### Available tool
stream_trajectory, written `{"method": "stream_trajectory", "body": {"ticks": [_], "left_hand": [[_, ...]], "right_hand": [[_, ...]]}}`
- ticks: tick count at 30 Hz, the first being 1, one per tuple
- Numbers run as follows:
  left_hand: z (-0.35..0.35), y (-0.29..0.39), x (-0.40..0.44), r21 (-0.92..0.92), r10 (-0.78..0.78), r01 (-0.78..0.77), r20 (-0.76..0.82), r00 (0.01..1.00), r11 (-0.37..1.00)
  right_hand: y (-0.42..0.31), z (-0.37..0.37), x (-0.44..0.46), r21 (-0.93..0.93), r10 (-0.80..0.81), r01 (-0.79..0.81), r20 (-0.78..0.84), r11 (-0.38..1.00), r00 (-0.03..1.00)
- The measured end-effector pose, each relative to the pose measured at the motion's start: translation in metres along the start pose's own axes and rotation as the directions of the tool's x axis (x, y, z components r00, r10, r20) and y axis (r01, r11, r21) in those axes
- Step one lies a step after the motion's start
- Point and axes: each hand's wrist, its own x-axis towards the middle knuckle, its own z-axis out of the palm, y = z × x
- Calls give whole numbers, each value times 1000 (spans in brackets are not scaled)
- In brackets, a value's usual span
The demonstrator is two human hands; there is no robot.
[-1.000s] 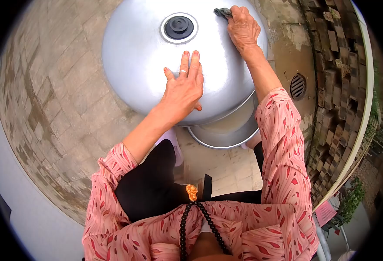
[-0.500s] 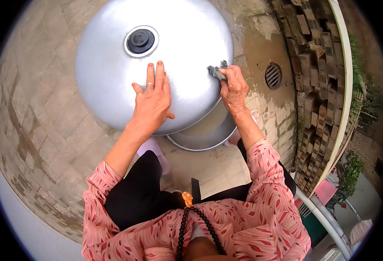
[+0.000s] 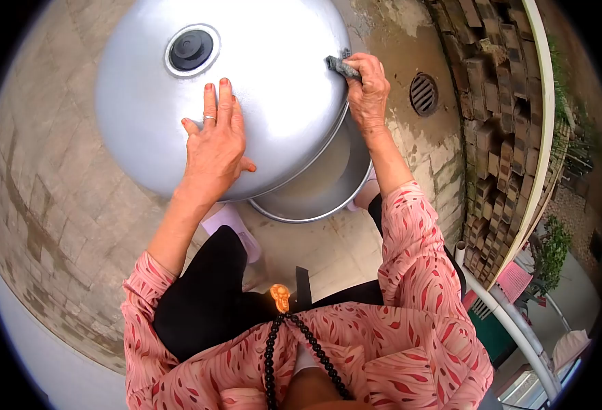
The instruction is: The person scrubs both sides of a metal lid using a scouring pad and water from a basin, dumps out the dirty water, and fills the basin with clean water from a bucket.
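A large silver domed lid (image 3: 280, 82) with a round black knob (image 3: 191, 50) fills the upper middle. My left hand (image 3: 217, 140) rests on its near side, fingers spread, a ring on one finger. At the lid's right edge my right hand (image 3: 367, 89) pinches a crumpled grey scrubbing cloth (image 3: 342, 66) against the metal. Beneath the lid, partly covered by it, is a wide metal basin (image 3: 304, 198) with cloudy liquid inside.
Paving stones (image 3: 61, 137) surround the basin. To the right are a round floor drain (image 3: 424, 94) and a stacked brick wall (image 3: 492, 137). White pipes (image 3: 513, 328) and a pink basket (image 3: 513, 281) stand at the lower right.
The view has shifted, and the lid sits further left in it. My right hand and the cloth have moved nearer along the lid's right edge. More of the basin shows.
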Motion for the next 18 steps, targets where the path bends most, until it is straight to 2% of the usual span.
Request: {"method": "stream_trajectory", "body": {"ticks": [3, 6, 8, 9, 12, 15, 16, 18], "left_hand": [[2, -1, -1, -1, 0, 0, -8, 1000, 1000], [3, -2, -2, -23, -3, 3, -16, 1000, 1000], [5, -3, -3, -16, 6, -6, -13, 1000, 1000], [4, -4, -1, -9, 13, -13, -18, 1000, 1000], [0, 0, 1, -21, -11, 11, 1, 1000, 1000], [-1, 1, 2, -34, -16, 16, 5, 1000, 999], [-1, 1, 4, -25, -17, 17, 5, 1000, 1000], [1, 1, 3, -13, -20, 20, 17, 1000, 1000]], "right_hand": [[3, -23, -76, -23, 85, -83, 102, 996, 991], [6, -13, -85, 213, 386, -383, 30, 899, 922], [16, 4, -42, 324, 339, -288, -113, 901, 934], [19, 8, -14, 287, 350, -310, -103, 906, 931], [33, 24, 59, 152, 168, -158, -55, 976, 984], [21, 35, 50, -5, -28, 28, -124, 1000, 992], [5, 30, 34, -10, -96, 96, -106, 995, 990], [-30, 19, -11, 34, -123, 123, 6, 992, 992]]}}
